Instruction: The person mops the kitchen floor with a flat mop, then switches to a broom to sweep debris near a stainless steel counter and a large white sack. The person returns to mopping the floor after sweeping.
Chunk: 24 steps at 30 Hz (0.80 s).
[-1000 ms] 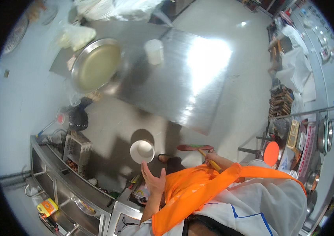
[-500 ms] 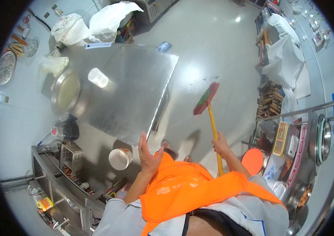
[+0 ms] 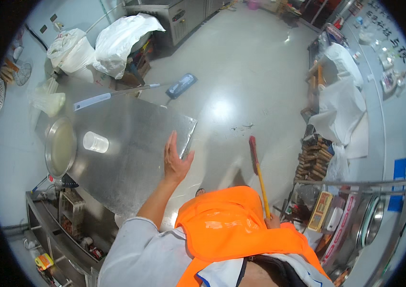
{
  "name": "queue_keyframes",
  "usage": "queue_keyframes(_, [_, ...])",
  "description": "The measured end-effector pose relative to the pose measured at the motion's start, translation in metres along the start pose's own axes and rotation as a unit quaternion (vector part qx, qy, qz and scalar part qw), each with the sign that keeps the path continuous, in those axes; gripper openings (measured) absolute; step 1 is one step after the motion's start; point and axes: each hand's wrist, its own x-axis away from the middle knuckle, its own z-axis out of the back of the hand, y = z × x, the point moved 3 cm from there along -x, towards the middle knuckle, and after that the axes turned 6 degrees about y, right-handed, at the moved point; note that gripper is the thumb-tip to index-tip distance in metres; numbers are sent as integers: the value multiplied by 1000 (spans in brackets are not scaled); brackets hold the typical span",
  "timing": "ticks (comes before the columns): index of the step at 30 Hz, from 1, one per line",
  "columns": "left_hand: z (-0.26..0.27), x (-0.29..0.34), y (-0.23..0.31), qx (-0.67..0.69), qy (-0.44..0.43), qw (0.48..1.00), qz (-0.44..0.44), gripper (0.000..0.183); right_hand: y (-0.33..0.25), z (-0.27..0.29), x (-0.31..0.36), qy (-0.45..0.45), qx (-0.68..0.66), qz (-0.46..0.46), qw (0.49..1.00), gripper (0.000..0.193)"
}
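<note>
My right hand [image 3: 272, 222], partly covered by the orange apron [image 3: 222, 213], is closed round the yellow handle of a broom [image 3: 261, 181]. The broom slants forward to the floor, its narrow red head [image 3: 253, 149] seen nearly edge-on. Dark bits of debris [image 3: 243, 127] lie on the floor just beyond the head. My left hand [image 3: 176, 161] is open, fingers stretched forward, at the right edge of the steel table [image 3: 136, 148]; whether it touches the metal I cannot tell. On the table are a white cup-shaped container [image 3: 96, 142] and a wide metal basin [image 3: 61, 147] with pale contents.
A flat blue mop [image 3: 182, 86] stands past the table's far edge, near a pale-handled pole [image 3: 93, 101]. White sacks [image 3: 126, 40] sit at far left. To the right are stacked wooden pieces [image 3: 313, 158], a draped white sheet [image 3: 339, 107] and a metal rack [image 3: 379, 185].
My view has tilted up and forward. My left hand has reached farther along the table's edge. My right hand has drawn nearer my body, and the broom head has turned from broadside to edge-on.
</note>
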Motion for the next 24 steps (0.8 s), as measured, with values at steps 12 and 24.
queue_keyframes(12, [-29,-85,-75,53,287,912,287,81,-50,109,-279,-13,161,50,986,39])
queue_keyframes(24, [7,-168,-190,30,513,773,371,89,-492,166,-373,-206,108,285,930,52])
